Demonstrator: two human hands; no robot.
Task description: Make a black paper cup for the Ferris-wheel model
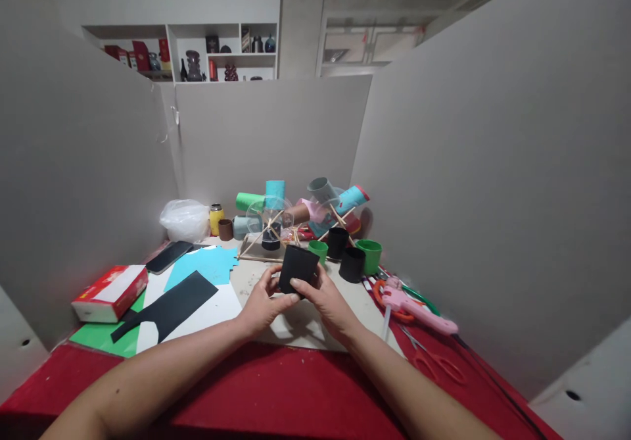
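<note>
The left forearm (170, 367) and right forearm (404, 377) are bare and tapering; the left hand (263, 305) and right hand (331, 302) are bare too. A small dark spot (117, 391) (just one, roundish) marks the left forearm.

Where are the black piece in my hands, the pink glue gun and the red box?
Black piece (298, 266), head view: its broad outer side.
Pink glue gun (417, 306), head view: its body.
Red box (109, 290), head view: its top.
</note>
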